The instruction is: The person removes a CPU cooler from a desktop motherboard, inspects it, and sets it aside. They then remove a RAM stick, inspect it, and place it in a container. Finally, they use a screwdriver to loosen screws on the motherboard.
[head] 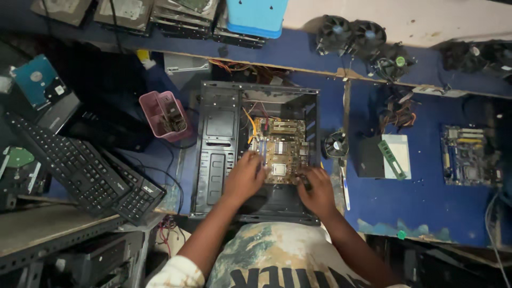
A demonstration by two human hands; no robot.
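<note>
Inside the open computer case [213, 154] on the table [426, 213], both hands, left hand [244, 178] and right hand [317, 191], press fingers-down on the motherboard [280, 146]; seating it seems underway; aligning its mounting holes comes next.

both hands [242, 178] on motherboard [280, 149], seemingly inside case [216, 144]

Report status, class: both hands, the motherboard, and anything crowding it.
Left hand and right hand both on the motherboard, grip unclear. Board lies flat inside the open computer case. Orange cables crowd its upper left corner.
</note>
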